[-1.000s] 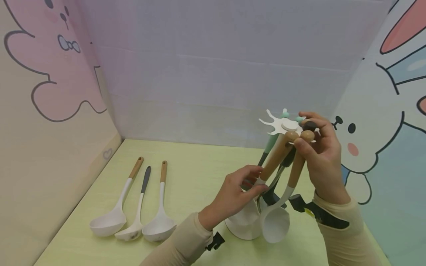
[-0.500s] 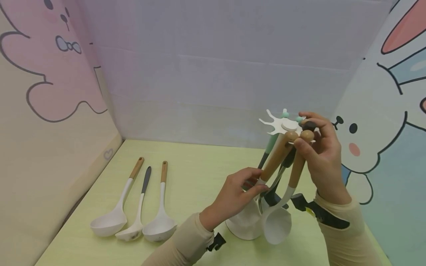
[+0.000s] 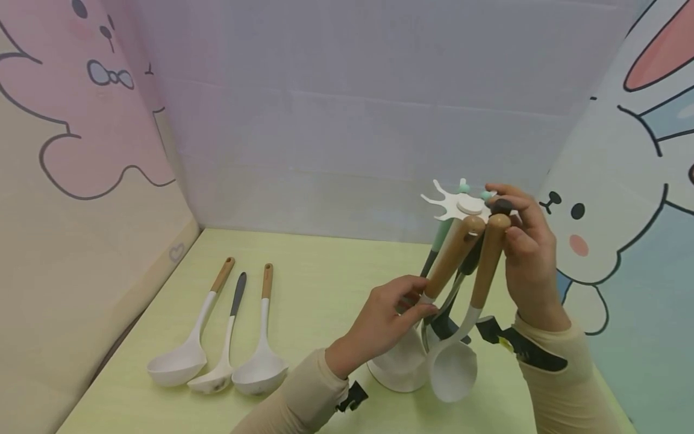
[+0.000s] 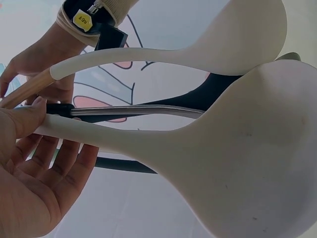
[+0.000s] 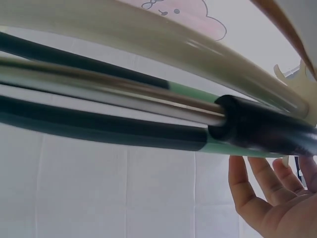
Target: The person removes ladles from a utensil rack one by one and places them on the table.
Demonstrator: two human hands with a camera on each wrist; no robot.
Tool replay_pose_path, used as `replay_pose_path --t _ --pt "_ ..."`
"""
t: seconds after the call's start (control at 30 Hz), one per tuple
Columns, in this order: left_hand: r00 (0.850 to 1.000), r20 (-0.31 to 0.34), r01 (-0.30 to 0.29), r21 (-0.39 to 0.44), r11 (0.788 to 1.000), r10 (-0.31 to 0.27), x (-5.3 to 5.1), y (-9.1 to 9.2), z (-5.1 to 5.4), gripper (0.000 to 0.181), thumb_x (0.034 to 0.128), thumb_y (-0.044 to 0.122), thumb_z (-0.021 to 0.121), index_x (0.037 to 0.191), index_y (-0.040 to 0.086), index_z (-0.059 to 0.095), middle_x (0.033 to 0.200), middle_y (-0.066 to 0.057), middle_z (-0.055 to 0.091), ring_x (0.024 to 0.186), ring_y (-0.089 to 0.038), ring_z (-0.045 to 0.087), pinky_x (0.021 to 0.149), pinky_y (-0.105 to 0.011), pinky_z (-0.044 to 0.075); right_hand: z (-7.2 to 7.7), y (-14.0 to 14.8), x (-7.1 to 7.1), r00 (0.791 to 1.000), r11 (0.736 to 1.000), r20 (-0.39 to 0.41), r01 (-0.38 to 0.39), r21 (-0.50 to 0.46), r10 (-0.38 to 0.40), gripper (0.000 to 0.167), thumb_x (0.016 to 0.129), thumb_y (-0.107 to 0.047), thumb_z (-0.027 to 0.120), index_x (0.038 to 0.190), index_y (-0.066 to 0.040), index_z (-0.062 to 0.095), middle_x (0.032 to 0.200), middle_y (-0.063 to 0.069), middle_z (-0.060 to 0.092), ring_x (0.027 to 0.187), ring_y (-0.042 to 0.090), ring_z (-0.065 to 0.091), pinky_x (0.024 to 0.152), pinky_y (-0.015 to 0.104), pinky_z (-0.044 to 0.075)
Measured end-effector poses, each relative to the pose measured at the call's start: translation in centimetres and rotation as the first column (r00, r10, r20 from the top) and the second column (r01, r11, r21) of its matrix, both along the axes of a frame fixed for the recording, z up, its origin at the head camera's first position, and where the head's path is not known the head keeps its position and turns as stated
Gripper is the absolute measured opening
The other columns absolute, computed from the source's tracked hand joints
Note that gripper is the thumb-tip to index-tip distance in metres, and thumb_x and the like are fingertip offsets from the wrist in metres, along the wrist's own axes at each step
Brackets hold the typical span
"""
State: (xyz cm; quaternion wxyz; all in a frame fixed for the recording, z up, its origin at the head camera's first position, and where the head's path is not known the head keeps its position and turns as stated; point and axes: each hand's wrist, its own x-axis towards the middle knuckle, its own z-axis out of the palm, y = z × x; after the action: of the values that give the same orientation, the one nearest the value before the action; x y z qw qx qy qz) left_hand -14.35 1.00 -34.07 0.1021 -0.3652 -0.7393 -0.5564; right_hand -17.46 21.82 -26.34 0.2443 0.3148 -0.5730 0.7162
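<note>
In the head view, a white utensil rack (image 3: 451, 206) with a hooked top stands at the right, hung with several utensils. My left hand (image 3: 381, 314) pinches the white neck of a ladle (image 3: 452, 258) just below its wooden handle; its bowl (image 4: 247, 144) fills much of the left wrist view. To its right hangs a second wooden-handled ladle (image 3: 489, 262). My right hand (image 3: 531, 259) is beside the rack top. Its thumb stands apart from that handle, while the fingers reach behind a dark-handled utensil (image 5: 262, 124). Their exact contact is hidden.
On the pale green table (image 3: 320, 271) at the left lie a white ladle (image 3: 179, 361), a grey-handled spoon (image 3: 217, 374) and another ladle (image 3: 260, 367). The rack's round base (image 3: 398, 380) sits under the utensils. Cartoon-printed walls (image 3: 612, 229) close off the sides.
My right thumb has come off the second ladle's wooden handle and drawn back to the right. That ladle's bowl has shifted slightly right. The left hand keeps its hold with almost no movement.
</note>
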Motion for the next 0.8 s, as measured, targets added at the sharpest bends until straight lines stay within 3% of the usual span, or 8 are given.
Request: replay_pose_path --t 0.1,0.37,0.6,0.8 --pt "1.000 -0.003 0.000 -0.008 1.000 0.000 0.01 -0.03 -0.01 0.029 0.0913 0.009 0.072 0.117 0.000 0.063 0.099 -0.011 0.070 0.079 -0.011 0.068 0.074 -0.018 0.054 0.00 0.18 -0.20 0.999 0.998 0.021 -0.043 -0.043 0.044 0.026 0.087 -0.006 0.058 0.111 -0.001 0.066 0.133 0.013 0.053 0.107 0.025 0.048 0.092 0.039 0.031" --pt "1.000 -0.006 0.002 -0.017 1.000 -0.002 0.03 -0.13 0.01 0.030 0.0920 0.010 0.072 0.118 0.000 0.062 0.100 -0.011 0.070 0.080 -0.011 0.068 0.074 -0.018 0.054 -0.05 0.26 -0.27 0.999 0.999 -0.001 -0.036 -0.033 0.036 0.027 0.087 -0.007 0.058 0.111 0.002 0.066 0.133 0.015 0.053 0.106 0.026 0.048 0.089 0.035 0.034" --pt "1.000 0.022 0.008 -0.026 1.000 -0.008 0.20 -0.25 0.17 0.030 0.0925 0.011 0.071 0.119 0.001 0.062 0.099 -0.010 0.069 0.079 -0.010 0.066 0.074 -0.018 0.054 -0.07 0.27 -0.04 1.000 1.000 0.008 -0.019 -0.016 0.019 0.027 0.089 -0.009 0.057 0.113 0.001 0.066 0.135 0.015 0.052 0.108 0.026 0.046 0.092 0.043 0.029" --pt "1.000 0.022 0.011 -0.030 1.000 -0.010 0.32 -0.34 0.29 0.029 0.0934 0.011 0.070 0.119 0.000 0.062 0.102 -0.010 0.068 0.080 -0.009 0.067 0.075 -0.017 0.054 -0.08 0.21 -0.13 1.000 0.999 -0.003 -0.023 -0.028 0.023 0.027 0.088 -0.010 0.061 0.112 0.002 0.066 0.134 0.016 0.052 0.111 0.028 0.047 0.092 0.038 0.031"
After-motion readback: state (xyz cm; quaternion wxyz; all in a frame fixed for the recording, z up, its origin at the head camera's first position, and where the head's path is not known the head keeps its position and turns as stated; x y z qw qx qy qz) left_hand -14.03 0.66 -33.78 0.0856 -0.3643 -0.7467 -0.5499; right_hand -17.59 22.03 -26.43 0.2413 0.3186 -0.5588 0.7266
